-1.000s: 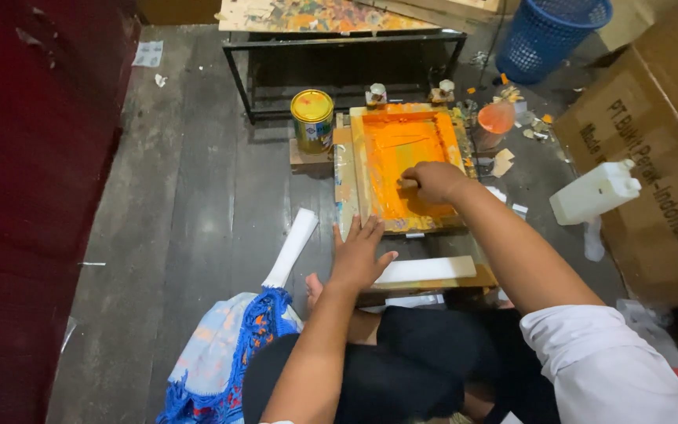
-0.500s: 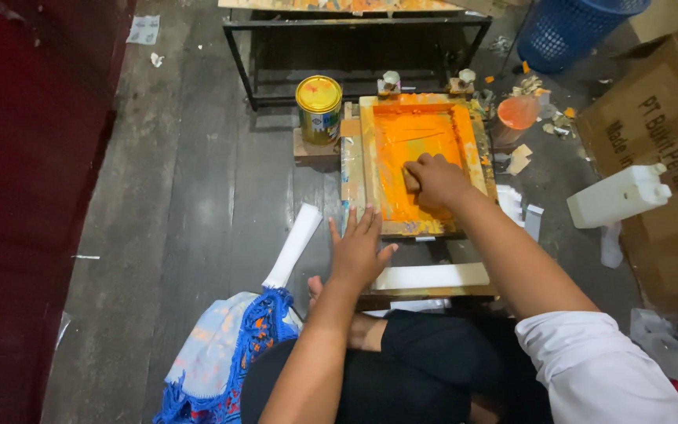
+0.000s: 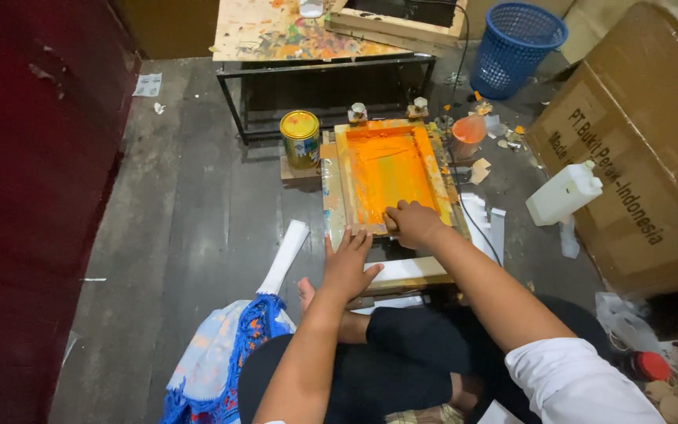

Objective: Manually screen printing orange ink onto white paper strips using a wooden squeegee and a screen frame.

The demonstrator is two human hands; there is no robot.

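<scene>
A wooden printing frame [image 3: 390, 177] is lying flat on the dark wood floor [image 3: 198, 212] in front of the person. Its screen is covered in bright orange paint.

The right hand [image 3: 413, 224] is sitting at the near end of the orange screen. Its fingers are curled together on something small, but what it is stays hidden under the hand. The left hand [image 3: 347, 263] is pressing down on the near left corner of the frame, with its fingers spread apart and flat.

A yellow paint can [image 3: 300, 139] is standing just beside the frame on the left. A small cup of orange paint [image 3: 467, 135] is standing near the frame on the right. A white roll [image 3: 284, 257] is lying on the floor near the left hand, and a blue patterned cloth [image 3: 225, 357] is lying beside the person's leg.

Farther away, a low worktop [image 3: 292, 31] splashed with many colours is standing past the frame. A blue basket [image 3: 517, 45] is standing to the right of it. A white plastic jug [image 3: 563, 193] is lying next to a big brown cardboard box [image 3: 641, 149] on the right.
</scene>
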